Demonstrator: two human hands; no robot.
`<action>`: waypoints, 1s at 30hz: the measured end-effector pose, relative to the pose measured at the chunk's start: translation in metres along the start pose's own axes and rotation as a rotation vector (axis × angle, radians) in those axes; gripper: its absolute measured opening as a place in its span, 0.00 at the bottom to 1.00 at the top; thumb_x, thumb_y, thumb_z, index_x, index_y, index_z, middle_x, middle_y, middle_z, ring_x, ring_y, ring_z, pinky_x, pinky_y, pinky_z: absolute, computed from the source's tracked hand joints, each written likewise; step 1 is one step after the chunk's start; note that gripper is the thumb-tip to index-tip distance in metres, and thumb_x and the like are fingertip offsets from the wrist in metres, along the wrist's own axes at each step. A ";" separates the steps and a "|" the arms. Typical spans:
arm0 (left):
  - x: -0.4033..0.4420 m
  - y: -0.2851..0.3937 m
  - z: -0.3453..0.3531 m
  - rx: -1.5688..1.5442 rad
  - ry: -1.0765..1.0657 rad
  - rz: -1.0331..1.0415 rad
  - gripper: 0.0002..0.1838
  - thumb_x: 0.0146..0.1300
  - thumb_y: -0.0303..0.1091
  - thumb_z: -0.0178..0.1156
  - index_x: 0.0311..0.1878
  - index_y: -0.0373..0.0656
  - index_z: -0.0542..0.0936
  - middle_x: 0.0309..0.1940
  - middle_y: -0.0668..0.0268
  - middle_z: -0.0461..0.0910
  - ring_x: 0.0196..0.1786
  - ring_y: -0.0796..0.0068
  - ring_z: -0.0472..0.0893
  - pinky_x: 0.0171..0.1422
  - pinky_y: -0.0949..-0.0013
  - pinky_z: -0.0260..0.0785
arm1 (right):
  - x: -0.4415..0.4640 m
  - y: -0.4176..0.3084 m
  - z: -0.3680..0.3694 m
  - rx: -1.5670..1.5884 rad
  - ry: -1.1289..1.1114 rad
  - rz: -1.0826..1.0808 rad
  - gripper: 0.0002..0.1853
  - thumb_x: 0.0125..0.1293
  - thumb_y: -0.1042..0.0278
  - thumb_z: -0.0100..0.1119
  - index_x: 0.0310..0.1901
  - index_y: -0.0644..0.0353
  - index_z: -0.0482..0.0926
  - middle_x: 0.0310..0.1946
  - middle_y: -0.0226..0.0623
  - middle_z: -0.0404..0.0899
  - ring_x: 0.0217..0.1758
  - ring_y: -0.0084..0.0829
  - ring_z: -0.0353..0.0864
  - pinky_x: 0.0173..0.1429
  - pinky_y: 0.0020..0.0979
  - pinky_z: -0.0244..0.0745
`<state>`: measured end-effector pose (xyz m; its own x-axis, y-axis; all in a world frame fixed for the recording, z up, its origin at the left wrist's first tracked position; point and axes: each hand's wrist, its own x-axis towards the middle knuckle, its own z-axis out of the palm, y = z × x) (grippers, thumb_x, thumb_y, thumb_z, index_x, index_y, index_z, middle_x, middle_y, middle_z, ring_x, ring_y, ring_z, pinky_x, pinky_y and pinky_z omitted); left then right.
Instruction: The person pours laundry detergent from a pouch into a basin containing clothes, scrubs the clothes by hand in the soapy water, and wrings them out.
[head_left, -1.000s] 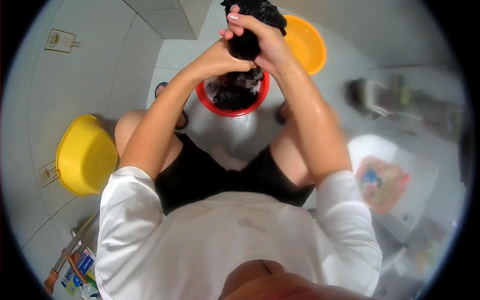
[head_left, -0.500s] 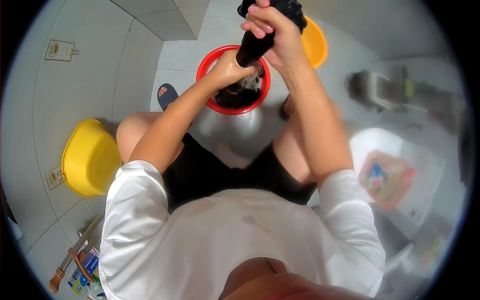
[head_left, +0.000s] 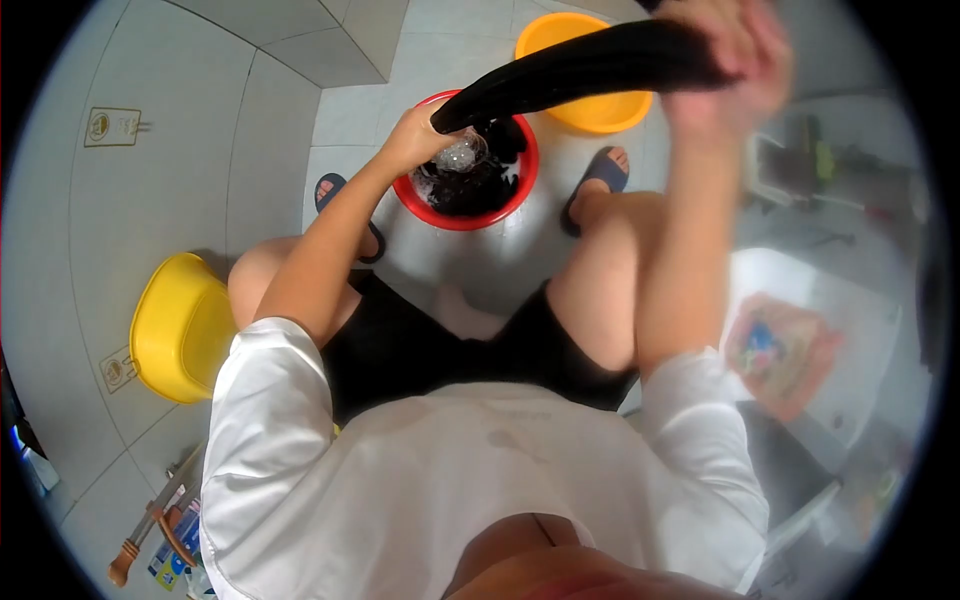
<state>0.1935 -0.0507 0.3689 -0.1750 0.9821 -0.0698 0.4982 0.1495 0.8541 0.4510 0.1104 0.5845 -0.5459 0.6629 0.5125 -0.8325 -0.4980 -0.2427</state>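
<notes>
A length of wet-looking black cloth (head_left: 580,68) is stretched between my two hands, rising from left to right. My left hand (head_left: 418,138) is closed round its lower end, over the left rim of a red basin (head_left: 404,190). High at the upper right, my right hand (head_left: 735,60) grips the other end; it is smeared by motion. Inside the basin lies more dark cloth (head_left: 470,190) in water, with white suds (head_left: 460,155) by my left hand. The exact kind of garment cannot be made out.
An orange basin (head_left: 600,115) stands behind the red one, partly under the stretched cloth. A yellow basin (head_left: 180,325) hangs on the left wall. My slippered feet flank the red basin. At right is a white surface with a pinkish bag (head_left: 785,350). A wooden-handled item (head_left: 125,560) is at lower left.
My right hand has swung right, drawing the black cloth from a gathered bundle into a long stretch. My left hand has shifted slightly left. More of the orange basin and right foot shows.
</notes>
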 end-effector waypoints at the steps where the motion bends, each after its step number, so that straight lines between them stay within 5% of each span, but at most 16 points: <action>1: 0.001 -0.003 -0.001 -0.003 -0.013 -0.007 0.19 0.62 0.30 0.69 0.57 0.40 0.83 0.45 0.61 0.88 0.48 0.72 0.84 0.60 0.67 0.75 | -0.001 -0.005 0.002 0.004 -0.013 -0.014 0.08 0.71 0.78 0.50 0.35 0.52 0.76 0.15 0.22 0.61 0.20 0.20 0.63 0.44 0.25 0.74; 3: 0.000 -0.008 -0.002 -0.027 -0.029 -0.007 0.19 0.62 0.29 0.69 0.57 0.40 0.83 0.45 0.61 0.88 0.48 0.72 0.84 0.60 0.67 0.75 | -0.005 -0.023 0.002 -0.100 -0.017 -0.086 0.09 0.73 0.77 0.50 0.35 0.52 0.76 0.15 0.21 0.59 0.20 0.18 0.61 0.44 0.24 0.74; 4: 0.000 -0.010 -0.002 -0.052 -0.046 -0.011 0.20 0.61 0.28 0.68 0.57 0.40 0.84 0.45 0.61 0.88 0.48 0.72 0.84 0.60 0.67 0.74 | -0.004 -0.023 0.012 -0.019 -0.060 -0.037 0.07 0.67 0.79 0.54 0.39 0.54 0.79 0.19 0.28 0.71 0.24 0.28 0.73 0.45 0.29 0.78; 5: 0.000 -0.015 -0.002 -0.052 -0.050 -0.011 0.20 0.61 0.28 0.68 0.57 0.40 0.84 0.45 0.61 0.88 0.48 0.72 0.84 0.60 0.67 0.74 | -0.003 -0.037 0.001 0.099 -0.146 0.067 0.07 0.62 0.74 0.60 0.33 0.46 0.74 0.18 0.16 0.65 0.25 0.17 0.69 0.59 0.36 0.73; 8: 0.001 -0.017 -0.003 -0.001 0.085 -0.042 0.19 0.57 0.25 0.70 0.54 0.42 0.86 0.44 0.62 0.90 0.47 0.69 0.86 0.59 0.67 0.76 | -0.019 -0.063 0.007 -0.176 -0.095 0.018 0.07 0.61 0.72 0.58 0.30 0.45 0.73 0.18 0.15 0.67 0.25 0.16 0.71 0.69 0.37 0.69; 9: 0.003 -0.016 -0.004 0.027 0.162 -0.036 0.18 0.58 0.25 0.69 0.53 0.41 0.86 0.43 0.63 0.90 0.46 0.70 0.86 0.57 0.66 0.76 | -0.020 -0.060 0.007 -0.035 -0.159 0.077 0.07 0.62 0.72 0.57 0.30 0.45 0.73 0.18 0.14 0.67 0.26 0.16 0.71 0.70 0.37 0.69; 12: 0.010 -0.005 -0.018 -0.052 0.332 -0.055 0.15 0.60 0.25 0.67 0.51 0.38 0.86 0.40 0.63 0.89 0.43 0.71 0.85 0.54 0.66 0.76 | -0.024 -0.067 0.005 -0.147 -0.135 0.035 0.07 0.64 0.71 0.57 0.30 0.45 0.73 0.17 0.16 0.67 0.25 0.17 0.70 0.65 0.34 0.71; 14: 0.019 -0.005 -0.034 -0.286 0.488 -0.146 0.11 0.64 0.28 0.62 0.46 0.32 0.85 0.34 0.64 0.87 0.39 0.74 0.82 0.46 0.66 0.76 | -0.021 -0.065 -0.010 -0.079 -0.091 0.108 0.09 0.66 0.73 0.56 0.29 0.46 0.72 0.18 0.19 0.65 0.24 0.17 0.67 0.54 0.29 0.72; 15: 0.021 -0.006 -0.041 -0.348 0.552 -0.120 0.11 0.70 0.35 0.60 0.38 0.37 0.85 0.28 0.64 0.85 0.28 0.74 0.80 0.34 0.68 0.72 | -0.020 -0.062 -0.022 -0.231 -0.086 0.044 0.08 0.67 0.76 0.55 0.32 0.49 0.72 0.19 0.21 0.65 0.23 0.18 0.64 0.42 0.26 0.67; 17: 0.021 0.009 -0.058 -0.378 0.603 -0.097 0.11 0.71 0.34 0.58 0.37 0.37 0.85 0.29 0.66 0.85 0.30 0.75 0.81 0.35 0.67 0.72 | -0.027 -0.047 -0.047 -0.354 0.137 0.081 0.05 0.69 0.78 0.57 0.39 0.53 0.75 0.20 0.21 0.64 0.24 0.19 0.64 0.38 0.26 0.65; 21: 0.016 0.055 -0.067 -0.499 0.592 -0.019 0.11 0.73 0.32 0.57 0.40 0.37 0.85 0.33 0.65 0.86 0.34 0.73 0.83 0.38 0.66 0.75 | -0.037 -0.001 -0.090 -0.611 0.538 0.264 0.07 0.70 0.71 0.64 0.45 0.57 0.76 0.29 0.28 0.73 0.34 0.24 0.75 0.49 0.31 0.77; 23: 0.012 0.074 -0.066 -0.790 0.590 0.115 0.07 0.69 0.24 0.58 0.43 0.37 0.86 0.37 0.67 0.86 0.39 0.77 0.82 0.44 0.68 0.76 | -0.041 0.016 -0.104 -0.622 0.676 0.384 0.06 0.71 0.69 0.64 0.43 0.59 0.77 0.32 0.32 0.77 0.38 0.31 0.80 0.54 0.34 0.80; 28: 0.005 0.106 -0.064 -0.984 0.489 0.270 0.08 0.71 0.22 0.59 0.48 0.36 0.86 0.40 0.64 0.88 0.44 0.74 0.86 0.49 0.68 0.80 | -0.062 0.052 -0.147 -0.611 0.911 0.832 0.06 0.71 0.65 0.63 0.43 0.56 0.80 0.36 0.32 0.85 0.42 0.30 0.87 0.45 0.38 0.87; 30: 0.014 0.096 -0.063 -0.984 0.420 0.321 0.10 0.74 0.31 0.60 0.51 0.37 0.85 0.42 0.62 0.89 0.44 0.70 0.88 0.50 0.64 0.81 | -0.074 0.066 -0.162 -0.622 0.948 0.931 0.10 0.73 0.61 0.63 0.48 0.58 0.79 0.40 0.37 0.86 0.44 0.32 0.89 0.47 0.40 0.90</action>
<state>0.1859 -0.0298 0.4823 -0.5252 0.8141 0.2479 -0.2854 -0.4429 0.8499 0.4210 0.1194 0.3968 -0.5485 0.4779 -0.6861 0.0754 -0.7889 -0.6098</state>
